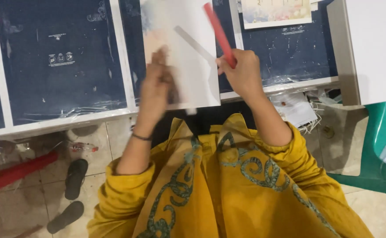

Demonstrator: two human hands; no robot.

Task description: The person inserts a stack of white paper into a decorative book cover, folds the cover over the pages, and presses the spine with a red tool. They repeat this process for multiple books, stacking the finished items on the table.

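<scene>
Head view, dark blue table (61, 66), tiled floor (100, 154), left hand (157, 83) flat on paper (188, 57), right hand (241, 70) gripping red stick (217, 31).

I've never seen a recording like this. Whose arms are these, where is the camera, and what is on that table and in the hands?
There is no machine here: a person wears a camera on the head, so the single picture looks straight down at their own arms and yellow patterned clothing.

The left hand presses on a pale sheet of paper lying at the table's edge; this hand is blurred. The right hand is closed around a red stick-like tool, perhaps a pen or a cutter; I cannot tell which.

The table is covered with dark blue sheets under clear plastic, with white strips between them. Another printed sheet lies at the far edge.

Below, on the tiled floor, are a pair of dark sandals, and a green plastic chair stands to the right.
</scene>
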